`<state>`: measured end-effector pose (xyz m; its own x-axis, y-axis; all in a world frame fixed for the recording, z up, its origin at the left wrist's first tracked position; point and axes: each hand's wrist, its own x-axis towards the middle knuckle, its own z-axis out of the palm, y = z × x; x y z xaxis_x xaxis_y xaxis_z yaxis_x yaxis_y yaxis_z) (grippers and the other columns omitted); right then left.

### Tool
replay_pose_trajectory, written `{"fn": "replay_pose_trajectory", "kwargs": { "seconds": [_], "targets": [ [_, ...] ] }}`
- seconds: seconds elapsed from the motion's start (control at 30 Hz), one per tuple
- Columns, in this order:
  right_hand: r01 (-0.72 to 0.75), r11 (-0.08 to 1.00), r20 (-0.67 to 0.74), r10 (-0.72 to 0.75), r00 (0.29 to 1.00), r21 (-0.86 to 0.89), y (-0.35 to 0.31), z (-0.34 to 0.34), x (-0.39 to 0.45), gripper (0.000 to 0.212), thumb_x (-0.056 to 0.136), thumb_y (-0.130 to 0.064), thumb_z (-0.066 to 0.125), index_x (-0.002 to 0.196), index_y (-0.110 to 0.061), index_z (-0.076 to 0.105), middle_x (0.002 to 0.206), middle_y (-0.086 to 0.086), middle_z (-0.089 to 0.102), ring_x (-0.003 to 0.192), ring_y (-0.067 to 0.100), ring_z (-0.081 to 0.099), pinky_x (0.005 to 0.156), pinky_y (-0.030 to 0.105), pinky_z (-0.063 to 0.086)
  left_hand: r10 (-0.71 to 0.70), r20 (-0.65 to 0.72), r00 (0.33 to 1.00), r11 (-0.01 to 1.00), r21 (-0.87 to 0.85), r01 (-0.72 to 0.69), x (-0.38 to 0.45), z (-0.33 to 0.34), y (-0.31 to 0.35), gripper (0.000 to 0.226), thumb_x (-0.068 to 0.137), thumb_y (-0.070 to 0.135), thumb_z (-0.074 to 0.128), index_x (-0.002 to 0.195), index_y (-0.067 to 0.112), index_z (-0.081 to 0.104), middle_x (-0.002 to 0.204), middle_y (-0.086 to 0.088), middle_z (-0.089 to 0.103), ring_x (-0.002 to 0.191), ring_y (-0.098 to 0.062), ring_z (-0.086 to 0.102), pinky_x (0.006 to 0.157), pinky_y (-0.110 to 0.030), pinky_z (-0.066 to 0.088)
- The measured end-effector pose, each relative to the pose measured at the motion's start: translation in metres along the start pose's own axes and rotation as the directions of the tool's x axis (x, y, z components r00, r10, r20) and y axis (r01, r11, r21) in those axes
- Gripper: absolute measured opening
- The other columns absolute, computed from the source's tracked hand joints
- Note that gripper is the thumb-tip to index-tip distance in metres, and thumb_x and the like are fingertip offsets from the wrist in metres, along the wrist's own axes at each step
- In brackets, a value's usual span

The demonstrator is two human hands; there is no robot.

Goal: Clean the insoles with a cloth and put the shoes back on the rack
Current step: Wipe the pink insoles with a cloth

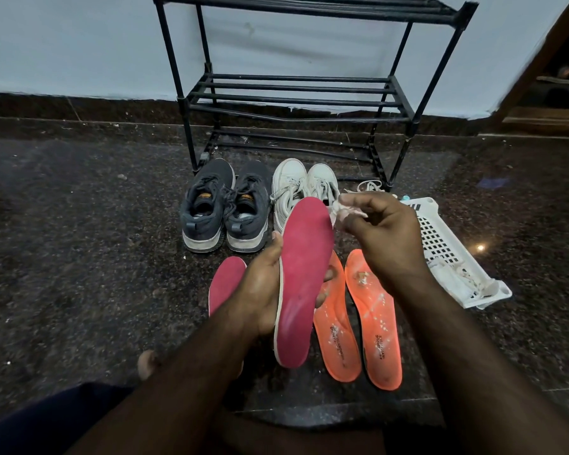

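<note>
— Red insole (pixel 304 280), where is it?
— Held up over the floor (pixel 79 224) in the left hand (pixel 260 290), fingers curled round its middle, toe toward the shoes (pixel 224 208).
— And the cloth (pixel 349 211)?
— Pinched small in the right hand (pixel 385 238), just beside the toe end.
— How best to wipe?
— I'd brace underneath, stroke toe to heel, then do the orange insoles (pixel 355 316) below. The rack (pixel 293 93) waits behind.
</note>
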<state>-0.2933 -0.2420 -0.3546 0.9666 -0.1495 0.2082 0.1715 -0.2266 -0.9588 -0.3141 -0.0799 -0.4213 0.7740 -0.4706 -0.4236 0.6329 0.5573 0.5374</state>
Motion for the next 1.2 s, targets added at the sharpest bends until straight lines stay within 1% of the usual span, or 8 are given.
{"fn": "replay_pose_trajectory", "kwargs": {
  "seconds": [0.2, 0.3, 0.5, 0.7, 0.77, 0.87, 1.1, 1.2],
  "targets": [
    [-0.029, 0.997, 0.139, 0.039, 0.990, -0.071, 0.004, 0.004, -0.003, 0.019, 0.081, -0.017, 0.079, 0.099, -0.022, 0.075, 0.099, -0.007, 0.075, 0.094, 0.009, 0.071, 0.088, 0.040, 0.057, 0.008, 0.053, 0.999, 1.000, -0.002, -0.008, -0.003, 0.004, 0.000, 0.075, 0.091, 0.068, 0.031, 0.094, 0.013, 0.082, 0.089, -0.015, 0.073, 0.088, -0.029, 0.060, 0.069, -0.038, 0.053],
    [0.069, 0.949, 0.140, -0.026, 0.990, -0.308, 0.003, 0.008, -0.009, 0.017, 0.084, -0.021, 0.075, 0.099, -0.029, 0.071, 0.096, -0.016, 0.071, 0.087, -0.001, 0.066, 0.079, 0.027, 0.054, 0.023, 0.078, 0.997, 0.999, -0.030, -0.021, -0.004, 0.005, 0.000, 0.070, 0.087, 0.066, 0.036, 0.100, 0.014, 0.081, 0.093, -0.014, 0.072, 0.087, -0.028, 0.064, 0.064, -0.036, 0.055],
    [0.276, 0.817, 0.203, -0.198, 0.959, -0.506, 0.008, 0.009, -0.009, 0.017, 0.085, -0.009, 0.071, 0.098, -0.020, 0.069, 0.098, -0.009, 0.060, 0.087, 0.001, 0.057, 0.078, 0.016, 0.048, 0.005, 0.077, 0.997, 1.000, -0.029, -0.002, 0.001, -0.002, -0.003, 0.071, 0.088, 0.067, 0.038, 0.108, 0.012, 0.078, 0.104, -0.015, 0.069, 0.095, -0.030, 0.064, 0.073, -0.041, 0.050],
    [0.364, 0.714, 0.261, -0.256, 0.931, -0.598, 0.010, 0.021, -0.016, 0.018, 0.082, 0.000, 0.072, 0.096, -0.008, 0.078, 0.101, 0.007, 0.068, 0.094, 0.021, 0.064, 0.091, -0.010, 0.011, 0.004, 0.051, 0.999, 0.999, -0.033, -0.002, 0.004, -0.003, -0.007, 0.067, 0.094, 0.067, 0.033, 0.105, 0.021, 0.080, 0.104, -0.006, 0.075, 0.089, -0.023, 0.068, 0.077, -0.044, 0.047],
    [0.397, 0.711, 0.270, -0.292, 0.918, -0.580, 0.010, 0.026, -0.019, 0.019, 0.079, 0.002, 0.071, 0.093, -0.009, 0.078, 0.093, 0.006, 0.072, 0.089, 0.020, 0.067, 0.098, 0.000, 0.026, -0.007, 0.062, 0.998, 0.999, -0.036, 0.010, 0.004, 0.000, -0.009, 0.071, 0.099, 0.066, 0.025, 0.101, 0.023, 0.081, 0.100, -0.005, 0.075, 0.087, -0.022, 0.068, 0.078, -0.042, 0.044],
    [0.426, 0.738, 0.323, -0.291, 0.901, -0.524, 0.012, 0.032, -0.026, 0.020, 0.079, -0.003, 0.070, 0.094, -0.015, 0.076, 0.090, 0.000, 0.072, 0.088, 0.016, 0.065, 0.085, 0.029, 0.048, 0.005, 0.073, 0.997, 0.998, -0.062, 0.000, 0.007, -0.001, -0.012, 0.066, 0.097, 0.066, 0.032, 0.104, 0.022, 0.080, 0.110, -0.009, 0.067, 0.097, -0.027, 0.058, 0.083, -0.043, 0.041],
    [0.272, 0.765, 0.126, -0.246, 0.961, -0.584, 0.018, 0.016, -0.009, 0.018, 0.085, -0.008, 0.070, 0.102, -0.012, 0.075, 0.099, 0.003, 0.069, 0.095, 0.014, 0.061, 0.084, -0.004, 0.027, -0.025, 0.108, 0.994, 1.000, -0.010, 0.027, 0.006, 0.001, -0.012, 0.064, 0.088, 0.064, 0.040, 0.099, 0.017, 0.081, 0.096, -0.009, 0.074, 0.084, -0.025, 0.067, 0.074, -0.044, 0.045],
    [0.336, 0.771, 0.211, -0.263, 0.942, -0.541, 0.015, 0.025, -0.018, 0.017, 0.083, -0.006, 0.070, 0.097, -0.014, 0.077, 0.094, 0.000, 0.073, 0.090, 0.011, 0.063, 0.085, 0.008, 0.037, -0.008, 0.100, 0.995, 1.000, 0.004, 0.008, 0.006, 0.003, -0.014, 0.057, 0.085, 0.062, 0.041, 0.091, 0.022, 0.082, 0.088, -0.004, 0.074, 0.074, -0.021, 0.068, 0.064, -0.037, 0.051]
  ]
}}
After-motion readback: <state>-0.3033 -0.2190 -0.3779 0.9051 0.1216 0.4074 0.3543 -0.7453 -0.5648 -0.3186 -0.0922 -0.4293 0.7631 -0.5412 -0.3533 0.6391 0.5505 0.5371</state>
